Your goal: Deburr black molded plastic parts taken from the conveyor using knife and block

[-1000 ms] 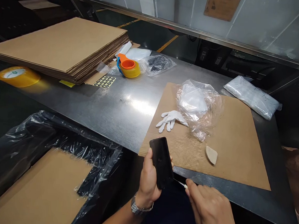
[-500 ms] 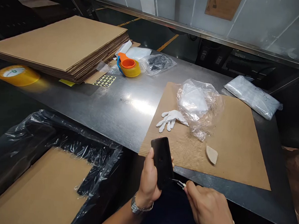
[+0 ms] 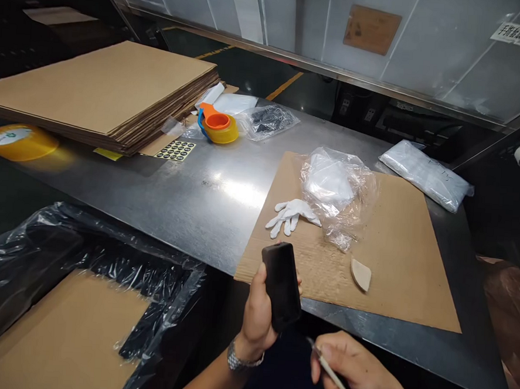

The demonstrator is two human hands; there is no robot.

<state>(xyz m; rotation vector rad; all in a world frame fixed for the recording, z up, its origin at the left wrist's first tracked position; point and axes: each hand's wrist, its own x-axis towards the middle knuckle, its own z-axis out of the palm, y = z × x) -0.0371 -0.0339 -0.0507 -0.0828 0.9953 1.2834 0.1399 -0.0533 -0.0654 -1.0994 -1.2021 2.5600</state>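
My left hand (image 3: 258,315), with a metal watch at the wrist, is wrapped round a black, phone-shaped slab (image 3: 281,285) held tilted at the table's front edge. My right hand (image 3: 350,364) is closed on a pair of tweezers (image 3: 329,370), whose blurred tip points toward the slab's lower end but stands apart from it. Beyond the slab, a white glove (image 3: 294,213) lies on a flat cardboard sheet (image 3: 397,250). A small beige wedge-shaped piece (image 3: 361,275) rests on the same sheet, as does a crumpled clear plastic bag (image 3: 337,184) with white material inside.
Stacked cardboard sheets (image 3: 103,88) lie at the left of the metal table (image 3: 188,208). Near them are a yellow tape roll (image 3: 19,143), an orange tape dispenser (image 3: 218,124) and a sticker sheet (image 3: 176,150). A wrapped white packet (image 3: 426,174) sits right. A black-lined box (image 3: 155,323) stands lower left.
The tweezers have come away from the slab's lower end and turned in my right hand, which has shifted slightly downward. My left hand still holds the slab. The whole view has shifted a little.
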